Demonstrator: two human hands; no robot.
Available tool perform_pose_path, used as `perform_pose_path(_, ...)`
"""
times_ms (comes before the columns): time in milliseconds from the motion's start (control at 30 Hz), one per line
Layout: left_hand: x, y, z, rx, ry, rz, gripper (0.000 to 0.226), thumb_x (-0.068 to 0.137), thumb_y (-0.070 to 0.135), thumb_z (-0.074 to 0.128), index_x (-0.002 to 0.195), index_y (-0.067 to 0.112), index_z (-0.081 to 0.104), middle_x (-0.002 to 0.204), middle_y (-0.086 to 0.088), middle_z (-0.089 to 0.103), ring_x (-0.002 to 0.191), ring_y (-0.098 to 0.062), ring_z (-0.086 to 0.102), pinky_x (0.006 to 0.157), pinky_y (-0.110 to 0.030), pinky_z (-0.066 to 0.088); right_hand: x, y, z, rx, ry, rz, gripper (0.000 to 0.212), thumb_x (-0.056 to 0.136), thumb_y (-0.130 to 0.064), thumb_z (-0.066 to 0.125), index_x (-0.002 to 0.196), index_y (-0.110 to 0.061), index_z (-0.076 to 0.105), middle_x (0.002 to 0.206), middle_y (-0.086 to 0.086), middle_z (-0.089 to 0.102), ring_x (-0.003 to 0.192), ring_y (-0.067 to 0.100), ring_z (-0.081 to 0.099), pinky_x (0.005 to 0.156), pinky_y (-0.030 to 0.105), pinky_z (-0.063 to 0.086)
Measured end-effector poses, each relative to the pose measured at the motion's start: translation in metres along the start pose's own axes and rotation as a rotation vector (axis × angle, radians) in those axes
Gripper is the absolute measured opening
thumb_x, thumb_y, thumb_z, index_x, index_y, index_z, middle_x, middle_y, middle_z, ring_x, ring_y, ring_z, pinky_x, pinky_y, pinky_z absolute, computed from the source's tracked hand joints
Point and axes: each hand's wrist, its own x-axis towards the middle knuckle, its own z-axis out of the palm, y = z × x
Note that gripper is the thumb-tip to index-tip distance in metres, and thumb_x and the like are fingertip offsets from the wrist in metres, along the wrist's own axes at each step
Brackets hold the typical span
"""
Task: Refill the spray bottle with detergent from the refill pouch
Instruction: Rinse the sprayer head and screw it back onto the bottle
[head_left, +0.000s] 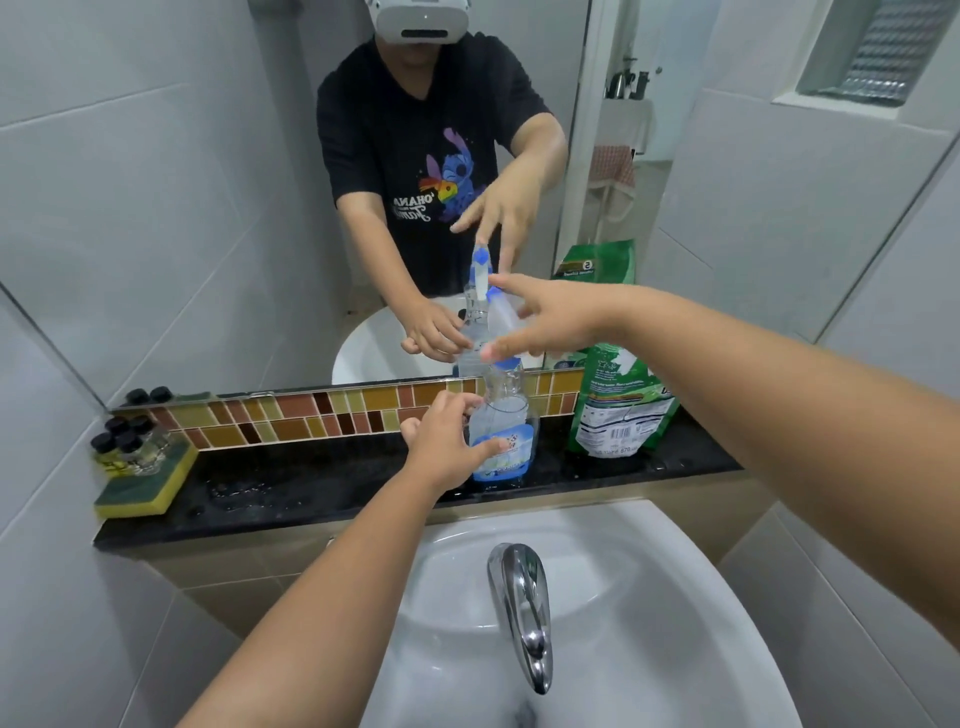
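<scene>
Spray bottle (503, 431): a clear bottle with a blue-and-white label, standing upright on the black countertop (311, 483) behind the sink, directly in front of the mosaic tile strip (311, 415) below the mirror (208, 182).

Left hand (447, 441): fingers and thumb curled round the bottle body at label height, holding it in place on the countertop.

Right hand (545, 317): positioned above the bottle at the level of the white-and-blue trigger head (496, 301). Fingers are spread and extended. The index finger points toward the top of the trigger head and the thumb lies near the blue collar at the neck. Motion blur prevents confirming contact; the hand appears to be touching the head rather than gripping it.

Refill pouch (621, 400): a green pouch standing upright on the countertop just to the right of the bottle, its back panel with barcode facing the camera. It leans toward the mirror.

Other items: a yellow-and-green sponge (148, 483) at the left end of the countertop, carrying several small black-capped bottles (122, 439). A white sink (623, 623) with a chrome faucet (522, 608) occupies the foreground.
</scene>
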Motion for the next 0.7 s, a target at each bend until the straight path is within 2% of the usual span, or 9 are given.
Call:
perform_pose_path(67, -0.002, 0.001, -0.002, 0.005, 0.006, -0.017, 0.064, 0.069, 0.069, 0.071, 0.123, 0.041, 0.050, 0.120, 0.017, 0.051, 0.113, -0.009, 0.049, 0.086, -0.037, 0.020, 0.004, -0.005, 0.012, 0.172, 0.088, 0.085, 0.090, 0.080, -0.047, 0.076, 0.150, -0.020, 0.027, 0.117, 0.006, 0.060, 0.073, 0.015, 0.074, 0.062, 0.026, 0.060)
perform_pose_path(133, -0.005, 0.001, -0.005, -0.004, 0.009, -0.048, 0.063, 0.069, 0.068, 0.073, 0.122, 0.043, 0.050, 0.122, 0.017, 0.052, 0.115, -0.009, 0.049, 0.086, -0.037, 0.021, 0.010, -0.012, 0.019, 0.202, 0.177, 0.124, 0.046, 0.083, -0.027, 0.074, 0.120, -0.004, 0.057, 0.097, 0.010, 0.069, 0.065, 0.020, 0.074, 0.059, 0.028, 0.062)
perform_pose_path(167, -0.007, 0.001, -0.007, -0.010, 0.012, -0.062, 0.061, 0.069, 0.068, 0.074, 0.119, 0.044, 0.051, 0.122, 0.018, 0.053, 0.114, -0.008, 0.048, 0.086, -0.037, 0.021, 0.013, -0.015, 0.020, 0.212, 0.201, 0.121, 0.029, 0.082, -0.021, 0.074, 0.100, -0.001, 0.064, 0.088, 0.012, 0.069, 0.066, 0.023, 0.075, 0.060, 0.030, 0.062)
perform_pose_path(200, -0.009, 0.000, -0.010, -0.017, 0.017, -0.074, 0.058, 0.068, 0.067, 0.074, 0.116, 0.045, 0.051, 0.121, 0.019, 0.054, 0.112, -0.007, 0.048, 0.086, -0.037, 0.021, 0.015, -0.018, 0.020, 0.231, 0.206, 0.113, 0.023, 0.079, -0.016, 0.075, 0.090, 0.002, 0.065, 0.083, 0.014, 0.069, 0.069, 0.026, 0.075, 0.062, 0.033, 0.063)
perform_pose_path(267, -0.015, -0.003, -0.019, -0.039, 0.039, -0.097, 0.054, 0.067, 0.067, 0.075, 0.111, 0.048, 0.049, 0.115, 0.023, 0.056, 0.107, -0.004, 0.047, 0.084, -0.037, 0.020, 0.019, -0.029, 0.019, 0.264, 0.177, 0.109, 0.023, 0.075, -0.013, 0.077, 0.089, 0.002, 0.069, 0.085, 0.015, 0.072, 0.072, 0.028, 0.075, 0.064, 0.036, 0.063)
perform_pose_path(400, -0.031, -0.016, -0.046, -0.059, 0.089, -0.137, 0.054, 0.065, 0.066, 0.077, 0.106, 0.054, 0.044, 0.100, 0.031, 0.054, 0.099, 0.001, 0.046, 0.083, -0.036, 0.018, 0.028, -0.061, 0.025, 0.309, 0.136, 0.067, 0.022, 0.074, -0.014, 0.077, 0.091, -0.004, 0.068, 0.087, 0.015, 0.071, 0.070, 0.025, 0.074, 0.052, 0.025, 0.059)
perform_pose_path(500, -0.044, -0.033, -0.073, -0.053, 0.118, -0.159, 0.056, 0.065, 0.066, 0.077, 0.109, 0.054, 0.044, 0.104, 0.029, 0.059, 0.101, -0.001, 0.048, 0.083, -0.036, 0.018, 0.038, -0.088, 0.032, 0.343, 0.118, 0.019, 0.022, 0.074, -0.016, 0.077, 0.092, -0.005, 0.069, 0.086, 0.011, 0.069, 0.062, 0.017, 0.071, 0.045, 0.018, 0.050)
perform_pose_path(600, -0.058, -0.054, -0.105, -0.054, 0.167, -0.206, 0.057, 0.066, 0.061, 0.080, 0.112, 0.051, 0.047, 0.110, 0.027, 0.063, 0.106, -0.004, 0.050, 0.085, -0.037, 0.019, 0.050, -0.121, 0.045, 0.420, 0.121, -0.070, 0.023, 0.077, -0.018, 0.076, 0.096, -0.007, 0.070, 0.093, 0.009, 0.067, 0.075, 0.019, 0.070, 0.048, 0.018, 0.053)
perform_pose_path(700, -0.071, -0.082, -0.138, -0.141, 0.188, -0.246, 0.058, 0.067, 0.052, 0.084, 0.111, 0.050, 0.047, 0.103, 0.031, 0.060, 0.109, -0.007, 0.052, 0.094, -0.043, 0.027, 0.063, -0.156, 0.063, 0.553, 0.109, -0.154, 0.041, 0.079, -0.017, 0.076, 0.117, -0.016, 0.061, 0.105, 0.006, 0.061, 0.085, 0.019, 0.067, 0.053, 0.021, 0.057)
